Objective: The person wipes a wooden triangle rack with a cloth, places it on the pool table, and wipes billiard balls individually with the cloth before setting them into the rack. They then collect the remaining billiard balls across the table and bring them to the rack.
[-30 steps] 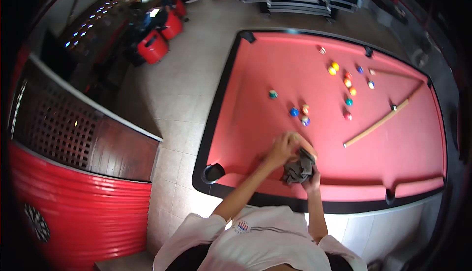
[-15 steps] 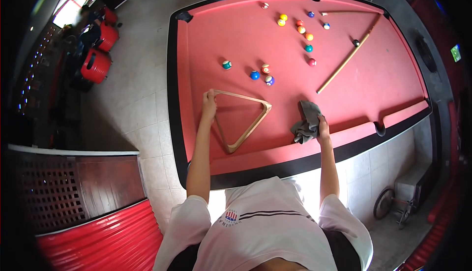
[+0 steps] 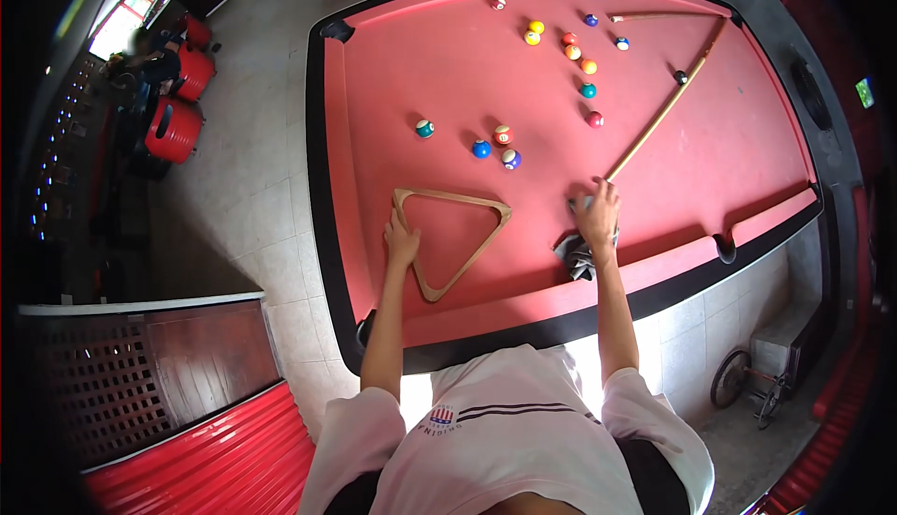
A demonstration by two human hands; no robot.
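Observation:
A wooden triangle rack (image 3: 470, 261) lies on the red cloth of the pool table (image 3: 673, 178). My left hand (image 3: 402, 242) is closed around its left side, near the upper left corner. My right hand (image 3: 599, 216) is over a crumpled dark grey cloth (image 3: 579, 258), its fingers curled onto the upper part of it; the fingertips are partly hidden. Just beyond those fingers is the near end of a cue stick (image 3: 659, 122), which slants to the far right corner. Beyond the rack sit a blue ball (image 3: 481, 149), a purple striped ball (image 3: 511, 159) and a red striped ball (image 3: 503, 135).
Several more balls, among them a maroon ball (image 3: 595, 119) and a black ball (image 3: 680, 77), are spread over the far half. A second cue (image 3: 668, 17) lies by the far rail. A side pocket (image 3: 725, 248) is at right. Red barrel seats (image 3: 175, 130) stand at left, with a person there.
My left hand has slid down the rack's left side, and the rack has turned slightly. My right hand has moved from the cloth's right edge to over it, close to the cue end.

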